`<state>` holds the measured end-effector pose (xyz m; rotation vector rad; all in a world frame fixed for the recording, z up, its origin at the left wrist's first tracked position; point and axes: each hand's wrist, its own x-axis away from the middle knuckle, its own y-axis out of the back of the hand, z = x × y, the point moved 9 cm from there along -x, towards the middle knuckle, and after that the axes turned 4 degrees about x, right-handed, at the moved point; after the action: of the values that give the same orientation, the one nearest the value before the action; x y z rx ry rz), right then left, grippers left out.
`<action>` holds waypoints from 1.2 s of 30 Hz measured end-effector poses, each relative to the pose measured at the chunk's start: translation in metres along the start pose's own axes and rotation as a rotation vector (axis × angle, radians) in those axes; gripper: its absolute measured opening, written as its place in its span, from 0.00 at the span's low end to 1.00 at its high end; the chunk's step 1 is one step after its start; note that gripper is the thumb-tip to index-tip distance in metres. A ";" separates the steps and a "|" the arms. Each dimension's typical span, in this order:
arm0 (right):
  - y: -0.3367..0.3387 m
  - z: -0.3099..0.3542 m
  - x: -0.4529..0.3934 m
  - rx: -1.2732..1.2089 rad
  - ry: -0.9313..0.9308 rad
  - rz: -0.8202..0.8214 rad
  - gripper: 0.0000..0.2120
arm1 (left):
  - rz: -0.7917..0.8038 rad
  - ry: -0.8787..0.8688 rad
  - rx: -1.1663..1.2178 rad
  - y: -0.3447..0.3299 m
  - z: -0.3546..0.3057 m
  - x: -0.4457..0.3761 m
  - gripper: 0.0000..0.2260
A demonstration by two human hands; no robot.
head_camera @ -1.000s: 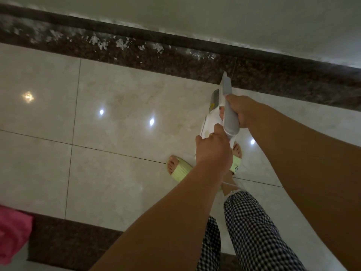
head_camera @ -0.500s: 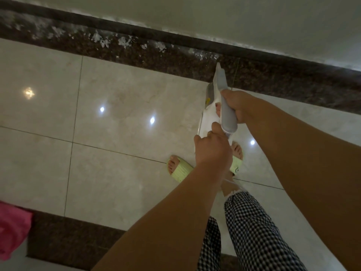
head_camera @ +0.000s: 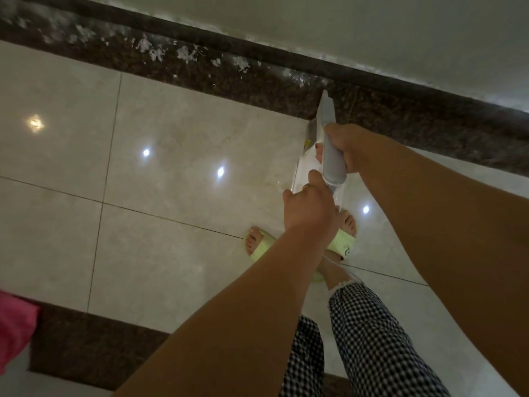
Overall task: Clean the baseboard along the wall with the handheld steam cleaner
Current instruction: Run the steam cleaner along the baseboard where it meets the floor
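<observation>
Grip: our right hand (head_camera: 347,144) wraps the steam cleaner (head_camera: 329,144) handle, left hand (head_camera: 307,209) grips its rear | Position: nozzle aimed at the baseboard (head_camera: 257,57) | Progress: white residue (head_camera: 148,48) remains leftward, so most is left

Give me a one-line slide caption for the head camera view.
Both hands, right hand and left hand, grip a white-and-grey handheld steam cleaner aimed at the white-flecked dark granite baseboard.

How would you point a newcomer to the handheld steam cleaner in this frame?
Follow the dark speckled baseboard rightward to where the white flecks end. The steam cleaner points at it there, gripped by the right hand and left hand: the only pale grey-and-white object.
</observation>
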<state>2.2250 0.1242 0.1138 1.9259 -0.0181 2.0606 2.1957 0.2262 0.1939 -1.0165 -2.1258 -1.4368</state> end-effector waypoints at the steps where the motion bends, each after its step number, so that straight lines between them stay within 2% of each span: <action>1: 0.000 0.002 0.000 0.010 0.010 -0.006 0.19 | -0.002 0.002 -0.001 0.000 0.001 -0.002 0.22; 4: 0.001 0.010 -0.001 0.004 0.021 -0.020 0.17 | -0.020 -0.006 -0.014 0.002 0.004 -0.009 0.22; 9: -0.001 0.020 0.003 0.009 0.027 0.038 0.23 | -0.041 -0.033 -0.055 0.008 0.001 -0.018 0.22; 11: 0.000 0.021 0.004 -0.008 -0.003 0.050 0.22 | -0.054 -0.038 -0.079 0.010 -0.001 -0.020 0.23; 14: 0.004 0.024 0.004 0.005 0.005 0.027 0.17 | -0.059 -0.033 -0.066 0.010 -0.003 -0.022 0.23; 18: 0.003 0.029 0.004 0.029 0.054 0.020 0.20 | -0.048 -0.037 -0.096 0.011 -0.004 -0.024 0.22; 23: 0.003 0.024 0.002 -0.012 0.014 -0.004 0.20 | -0.041 -0.037 -0.089 0.011 -0.001 -0.026 0.21; 28: -0.007 0.023 0.010 0.030 0.126 0.038 0.21 | -0.036 -0.011 -0.043 0.007 0.005 -0.015 0.22; 31: -0.019 0.009 0.014 -0.055 0.049 0.090 0.16 | -0.034 -0.007 -0.043 0.007 0.014 -0.005 0.22; 33: -0.023 0.004 0.016 -0.059 0.024 0.064 0.13 | -0.024 -0.008 -0.046 0.007 0.020 0.000 0.22; 36: -0.031 -0.001 0.017 -0.032 0.029 0.034 0.14 | -0.016 -0.005 -0.030 0.008 0.030 0.006 0.19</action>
<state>2.2311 0.1574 0.1238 1.8900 -0.0775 2.0970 2.1998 0.2578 0.1910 -1.0178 -2.1265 -1.4795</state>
